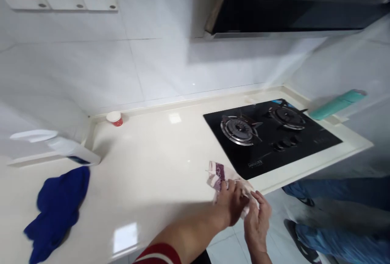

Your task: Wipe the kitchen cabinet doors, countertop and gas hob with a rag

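At the counter's front edge, close to the lower left corner of the gas hob (pixel 292 156), lies a crumpled whitish cloth (pixel 217 174) with a purple band and pale lettering. My left hand (pixel 230 202) presses down on it, fingers curled into its folds. Just to the right, my right hand (pixel 257 223) is closed on the cloth's other end, which hangs past the counter edge. The left fingertips are partly hidden by the folds.
On the pale counter (pixel 152 166) are a blue cloth (pixel 59 209), a white spray bottle (pixel 70 148) and a small red-and-white cup (pixel 114 118). A green cylinder (pixel 338 104) leans beyond the hob. A range hood (pixel 289 4) hangs above. A person's legs (pixel 344 231) are at right.
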Demonstrator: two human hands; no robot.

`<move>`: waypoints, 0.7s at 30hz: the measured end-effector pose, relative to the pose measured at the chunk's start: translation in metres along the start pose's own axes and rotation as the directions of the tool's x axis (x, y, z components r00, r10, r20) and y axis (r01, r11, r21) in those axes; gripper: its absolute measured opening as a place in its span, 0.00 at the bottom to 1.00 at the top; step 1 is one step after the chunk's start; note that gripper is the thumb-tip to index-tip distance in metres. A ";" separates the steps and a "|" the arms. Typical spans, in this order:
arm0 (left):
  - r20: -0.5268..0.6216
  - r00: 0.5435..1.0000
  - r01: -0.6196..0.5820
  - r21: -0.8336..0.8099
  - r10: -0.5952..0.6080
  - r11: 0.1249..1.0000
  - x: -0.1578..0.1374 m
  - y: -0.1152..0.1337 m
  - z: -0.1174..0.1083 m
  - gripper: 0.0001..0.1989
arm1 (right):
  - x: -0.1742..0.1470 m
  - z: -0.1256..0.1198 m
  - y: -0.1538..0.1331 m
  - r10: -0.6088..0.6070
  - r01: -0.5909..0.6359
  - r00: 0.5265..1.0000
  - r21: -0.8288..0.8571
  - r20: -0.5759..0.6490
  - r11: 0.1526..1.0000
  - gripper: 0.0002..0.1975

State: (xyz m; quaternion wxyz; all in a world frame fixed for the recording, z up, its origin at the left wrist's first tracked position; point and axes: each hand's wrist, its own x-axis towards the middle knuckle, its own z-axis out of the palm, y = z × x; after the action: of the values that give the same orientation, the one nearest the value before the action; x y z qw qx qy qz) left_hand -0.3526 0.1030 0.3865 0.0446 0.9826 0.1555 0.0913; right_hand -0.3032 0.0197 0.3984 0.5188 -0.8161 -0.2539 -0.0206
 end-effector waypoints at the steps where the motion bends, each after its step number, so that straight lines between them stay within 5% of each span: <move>1: -0.003 1.000 -0.012 0.002 0.012 1.000 -0.005 0.000 0.000 0.32 | -0.004 -0.003 0.002 -0.024 0.025 1.000 -0.026 0.013 0.999 0.27; 9: 0.020 0.999 -0.039 -0.013 0.039 0.999 -0.120 -0.039 -0.017 0.19 | -0.032 -0.013 0.008 -0.169 0.193 0.973 -0.154 0.157 0.969 0.32; 16: -0.010 0.988 0.156 0.039 -0.156 0.987 -0.272 -0.090 -0.050 0.13 | -0.015 0.056 -0.008 -0.437 0.506 0.836 -0.159 0.331 0.848 0.28; 21: -0.046 0.952 0.307 0.099 -0.303 0.947 -0.401 -0.130 -0.074 0.07 | -0.010 0.092 0.004 -0.456 0.581 0.782 -0.230 0.426 0.781 0.26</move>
State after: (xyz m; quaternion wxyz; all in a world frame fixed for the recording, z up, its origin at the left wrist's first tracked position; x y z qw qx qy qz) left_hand -0.7803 0.1051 0.3777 0.0043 0.9462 0.3107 0.0898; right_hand -0.3312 0.0936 0.3501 0.2857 -0.7812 -0.5512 -0.0654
